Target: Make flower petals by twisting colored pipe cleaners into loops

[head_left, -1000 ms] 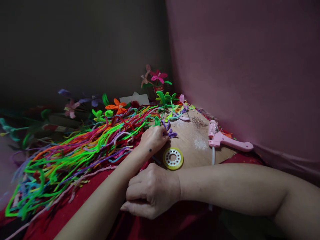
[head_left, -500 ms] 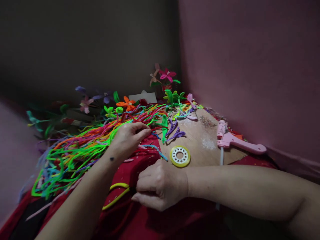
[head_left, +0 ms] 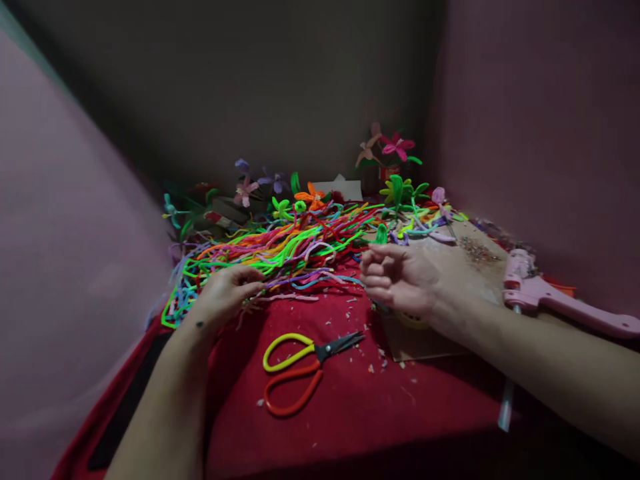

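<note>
My left hand is at the near edge of a pile of coloured pipe cleaners, thumb and fingertips pinched at a purple strand. My right hand is raised over the near-left part of a board, its fingers curled in; what they hold, if anything, I cannot make out. Below and between the hands, scissors with one yellow and one red handle lie on the red cloth, their dark blades pointing right. My right hand mostly covers a yellow ring-shaped roll. A green looped leaf shows just beyond my right fingers.
A pink glue gun rests at the right, a clear glue stick hanging below it. Pipe-cleaner flowers stand along the back. Small scraps litter the red cloth. Walls close in on both sides.
My left hand has drawn back from the purple petals to the pile's near edge. My right hand has moved up and right, uncovering the scissors on the cloth. The view has swung left.
</note>
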Demonstrator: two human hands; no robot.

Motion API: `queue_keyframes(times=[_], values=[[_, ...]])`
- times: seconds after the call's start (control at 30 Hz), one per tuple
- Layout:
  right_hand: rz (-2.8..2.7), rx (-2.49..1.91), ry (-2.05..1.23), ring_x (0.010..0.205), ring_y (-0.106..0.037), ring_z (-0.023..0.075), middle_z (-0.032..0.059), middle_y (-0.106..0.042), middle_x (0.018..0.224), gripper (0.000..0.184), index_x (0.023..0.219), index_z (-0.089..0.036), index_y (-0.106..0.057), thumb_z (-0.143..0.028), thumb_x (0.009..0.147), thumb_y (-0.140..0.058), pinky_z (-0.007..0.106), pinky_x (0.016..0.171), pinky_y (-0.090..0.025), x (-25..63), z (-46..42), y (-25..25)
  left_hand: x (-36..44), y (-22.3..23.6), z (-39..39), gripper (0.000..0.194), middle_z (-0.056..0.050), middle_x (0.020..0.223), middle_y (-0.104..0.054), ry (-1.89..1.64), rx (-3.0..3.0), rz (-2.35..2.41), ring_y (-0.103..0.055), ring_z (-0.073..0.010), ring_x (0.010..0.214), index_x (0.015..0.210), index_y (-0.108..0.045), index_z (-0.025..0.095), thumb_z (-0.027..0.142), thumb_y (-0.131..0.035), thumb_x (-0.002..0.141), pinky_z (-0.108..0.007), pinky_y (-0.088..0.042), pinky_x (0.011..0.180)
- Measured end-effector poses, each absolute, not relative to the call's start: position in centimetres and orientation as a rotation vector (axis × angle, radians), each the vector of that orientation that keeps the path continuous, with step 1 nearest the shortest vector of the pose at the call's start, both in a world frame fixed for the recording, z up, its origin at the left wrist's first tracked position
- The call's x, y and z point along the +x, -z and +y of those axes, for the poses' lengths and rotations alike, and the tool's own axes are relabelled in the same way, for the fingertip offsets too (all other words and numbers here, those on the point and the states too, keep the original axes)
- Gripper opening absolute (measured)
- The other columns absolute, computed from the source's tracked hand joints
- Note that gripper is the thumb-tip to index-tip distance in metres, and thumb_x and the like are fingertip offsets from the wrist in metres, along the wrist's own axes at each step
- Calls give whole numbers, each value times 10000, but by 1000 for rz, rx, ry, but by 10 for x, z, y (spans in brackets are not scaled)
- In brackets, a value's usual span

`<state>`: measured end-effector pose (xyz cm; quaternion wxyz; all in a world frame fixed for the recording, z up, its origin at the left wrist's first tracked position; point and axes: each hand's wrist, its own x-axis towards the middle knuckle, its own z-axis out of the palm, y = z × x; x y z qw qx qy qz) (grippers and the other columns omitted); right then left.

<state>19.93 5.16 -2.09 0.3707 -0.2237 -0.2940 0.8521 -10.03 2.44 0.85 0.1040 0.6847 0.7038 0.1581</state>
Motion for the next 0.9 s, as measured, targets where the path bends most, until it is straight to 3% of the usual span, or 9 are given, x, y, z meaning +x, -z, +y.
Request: queue_keyframes(times=[0.23,0.4,0.5,0.63,0.77,0.9], values=[[-737,-543,-1959,426,-212,63,-56,-220,548,167,642,-171,-455,-206,799,-500,166,365,-220,222,68,-8,-108,15,32,141,-38,754,-633,-459,2168,2137,-576,-199,731,640,-685,237,333,-583,653,-271,-418,677],[-916,-706,-2051,408,-334,49,-38,-394,510,100,677,-129,-569,-210,727,-600,174,365,-272,210,56,-1,-97,-4,16,183,-40,805,-654,-574,2237,2134,-576,-203,809,720,-667,227,347,-530,726,-283,-419,743],[-1194,-831,-1976,457,-463,60,5,-550,590,157,786,-98,-640,-197,672,-684,189,427,-377,190,45,6,-80,-8,5,208,-40,777,-644,-784,2277,2053,-576,-178,750,758,-647,199,358,-513,770,-266,-422,713],[-1329,-829,-1914,457,-489,65,8,-606,676,236,885,-124,-622,-285,722,-679,213,438,-401,160,35,14,-49,-2,-8,197,-12,699,-633,-956,2326,1820,-570,-127,637,804,-618,182,335,-496,832,-217,-414,639],[-1259,-736,-1740,432,-465,56,-21,-552,560,245,666,-119,-564,-318,695,-704,207,427,-366,146,33,21,-23,9,-18,194,-33,775,-656,-908,2498,1706,-598,-125,687,854,-602,175,278,-440,881,-209,-406,661],[-1108,-710,-1706,437,-495,59,5,-598,602,227,698,-114,-564,-297,693,-699,206,433,-369,149,33,19,-16,15,-21,227,-25,713,-641,-836,2530,1732,-580,-120,615,819,-608,174,267,-414,889,-215,-378,598]])
